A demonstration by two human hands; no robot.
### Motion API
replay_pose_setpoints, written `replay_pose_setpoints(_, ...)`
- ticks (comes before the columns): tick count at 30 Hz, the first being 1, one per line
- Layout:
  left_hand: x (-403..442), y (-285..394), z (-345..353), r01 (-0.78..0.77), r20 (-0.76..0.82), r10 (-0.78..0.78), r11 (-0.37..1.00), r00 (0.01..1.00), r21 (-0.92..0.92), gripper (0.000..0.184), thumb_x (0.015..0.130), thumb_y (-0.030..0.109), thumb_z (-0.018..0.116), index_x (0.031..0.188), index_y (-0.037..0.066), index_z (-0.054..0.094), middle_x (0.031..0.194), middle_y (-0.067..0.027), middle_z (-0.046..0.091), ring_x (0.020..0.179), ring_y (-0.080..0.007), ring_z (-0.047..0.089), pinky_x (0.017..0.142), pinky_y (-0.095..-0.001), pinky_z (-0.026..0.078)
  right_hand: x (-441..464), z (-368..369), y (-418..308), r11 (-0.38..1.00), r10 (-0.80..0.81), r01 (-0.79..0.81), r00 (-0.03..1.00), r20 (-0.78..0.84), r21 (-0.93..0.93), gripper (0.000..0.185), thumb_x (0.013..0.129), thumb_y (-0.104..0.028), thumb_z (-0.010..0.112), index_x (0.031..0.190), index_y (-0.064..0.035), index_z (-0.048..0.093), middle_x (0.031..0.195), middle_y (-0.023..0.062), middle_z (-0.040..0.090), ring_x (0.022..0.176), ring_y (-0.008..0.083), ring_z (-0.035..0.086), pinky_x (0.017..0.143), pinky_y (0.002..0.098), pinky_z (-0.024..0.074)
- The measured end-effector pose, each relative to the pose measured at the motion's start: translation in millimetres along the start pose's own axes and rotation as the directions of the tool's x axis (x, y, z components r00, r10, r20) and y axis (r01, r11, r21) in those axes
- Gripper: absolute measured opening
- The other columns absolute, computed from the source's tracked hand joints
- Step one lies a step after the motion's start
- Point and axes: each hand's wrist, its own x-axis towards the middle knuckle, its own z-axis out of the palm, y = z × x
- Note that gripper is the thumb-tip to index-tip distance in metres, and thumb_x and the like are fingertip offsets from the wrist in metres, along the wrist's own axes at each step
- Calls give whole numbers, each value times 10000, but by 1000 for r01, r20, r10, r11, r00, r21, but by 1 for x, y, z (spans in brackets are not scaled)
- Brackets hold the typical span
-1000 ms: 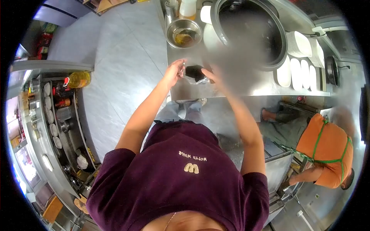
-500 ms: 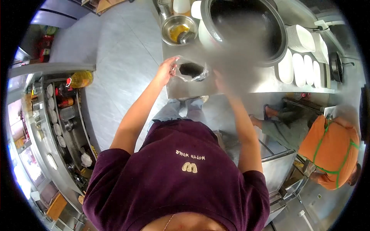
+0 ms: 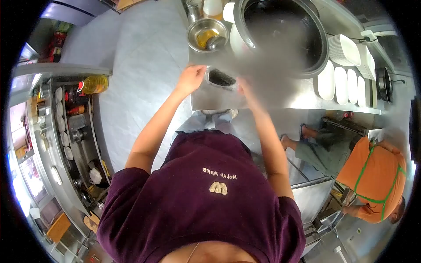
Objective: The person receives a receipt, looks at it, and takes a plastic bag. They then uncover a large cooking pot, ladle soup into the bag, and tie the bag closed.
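A clear plastic bag (image 3: 221, 78) with something dark inside is held up over the near edge of the steel counter. My left hand (image 3: 192, 78) pinches its left edge between thumb and fingers. At the bag's right edge, my right hand (image 3: 242, 85) has its fingers closed on the plastic, partly hazed by a grey smear over the view. Just beyond the bag stands a metal bowl (image 3: 194, 42) with yellow liquid and a ladle (image 3: 215, 43) in it. Behind my right hand is a large cooker pot (image 3: 325, 41) with a dark interior.
White plates (image 3: 326, 81) and stacked dishes (image 3: 344, 50) line the counter (image 3: 206, 101) at right. A person in an orange top (image 3: 372, 175) bends low at my right. Shelving with bowls and bottles stands at left, an oil bottle (image 3: 95, 84) at its end.
My right hand has come in to the bag's right edge. The bag's mouth, wider before, is now drawn out between both hands. The view has shifted slightly.
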Motion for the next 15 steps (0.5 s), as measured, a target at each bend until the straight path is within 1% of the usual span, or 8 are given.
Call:
replay_pose_setpoints(3,-3,64,-43,-135,95,122,980,988,145,262,827,153,516,1064,65,581,818,-152,563,689,-231,559,621,-314,438,-2,7,-42,992,-59,80,977,205,-94,173,755,-150,621,774,16,574,641,37,566,523,83,512,489,226,405)
replay_pose_setpoints(7,8,89,-52,-298,179,330,937,927,-182,202,771,102,567,960,39,606,791,-133,590,668,-229,571,597,-321,435,-17,28,-110,963,-133,194,945,299,-186,188,768,-168,573,745,19,586,608,50,567,542,99,526,497,234,403)
replay_pose_setpoints(8,12,96,-56,-334,165,368,921,915,-201,189,762,91,574,939,30,603,767,-127,592,660,-227,571,594,-319,435,-12,30,-118,858,-242,356,916,319,-371,205,776,-178,549,769,21,595,600,72,566,542,130,532,516,253,421)
replay_pose_setpoints(11,22,106,-77,-343,203,371,925,906,-163,124,759,76,579,855,-2,588,673,-102,591,609,-172,570,580,-296,442,-24,27,-145,772,-410,509,857,313,-380,174,768,-137,550,789,27,603,664,106,578,571,159,551,548,283,441)
replay_pose_setpoints(12,22,114,-86,-334,198,366,925,909,-179,119,763,74,579,851,-5,590,667,-90,592,603,-154,569,576,-288,444,-26,23,-144,821,-462,532,832,307,-206,165,754,-80,550,870,22,608,785,112,598,674,182,578,627,294,456)
replay_pose_setpoints(13,23,118,-93,-327,192,363,924,912,-195,114,767,72,579,847,-8,591,660,-77,593,597,-136,567,572,-280,446,-30,18,-145,791,-530,584,803,273,-182,187,752,-65,548,913,16,599,838,115,593,732,193,576,665,295,451)
replay_pose_setpoints(14,25,117,-95,-255,209,347,894,914,-369,111,793,78,570,851,-12,598,668,-33,588,595,-88,557,555,-243,449,-34,11,-146,755,-597,636,767,237,-160,219,750,-50,546,956,9,590,890,118,588,790,204,574,703,296,447)
replay_pose_setpoints(15,27,120,-100,-242,219,349,884,911,-401,113,800,79,563,856,-14,599,676,-25,584,603,-81,556,555,-232,449,-34,5,-147,714,-658,686,726,201,-140,256,748,-35,544,999,3,581,942,120,584,849,214,572,741,297,442)
